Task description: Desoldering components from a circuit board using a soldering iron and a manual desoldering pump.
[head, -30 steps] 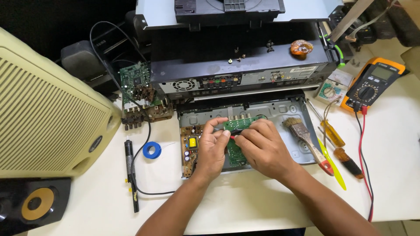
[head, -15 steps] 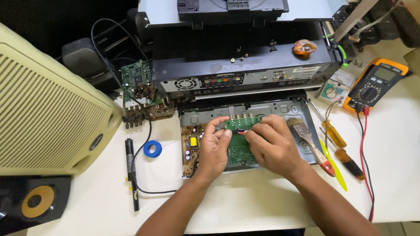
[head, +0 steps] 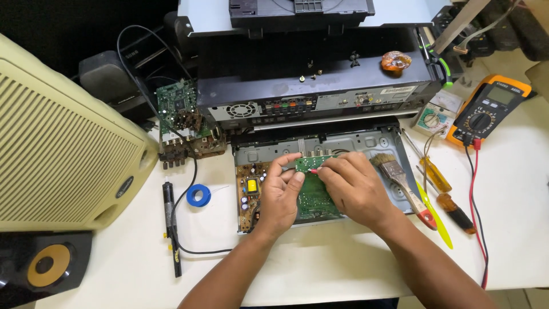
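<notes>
Green circuit board (head: 311, 197) lies inside the open grey metal chassis tray (head: 366, 140) on the white table (head: 320, 269), and both hands work at its far edge. Left hand (head: 280, 194) curls over the board's left part, thumb and forefinger pinched on the board's upper strip. Right hand (head: 354, 186) comes in from the other side, fingers closed and pressed to the same strip, with a small red tip (head: 314, 170) showing just at its fingertips; what that tip belongs to cannot be told.

That tray also holds a brown power board (head: 250, 191) with a yellow part at its left end, beside the green one, and a paintbrush (head: 400, 180) whose bristles rest on the tray's right part while its red-ended handle runs out over the edge. Behind the tray stands a black player unit (head: 309, 94), its back panel with fan and sockets facing the tray, a few loose screws and an orange tape roll (head: 396, 60) on top. Left of the tray lie a soldering iron (head: 170, 226), a blue tape roll (head: 198, 196) and another green board (head: 177, 106). Screwdrivers (head: 440, 189) and an orange multimeter (head: 486, 111) sit to the right
</notes>
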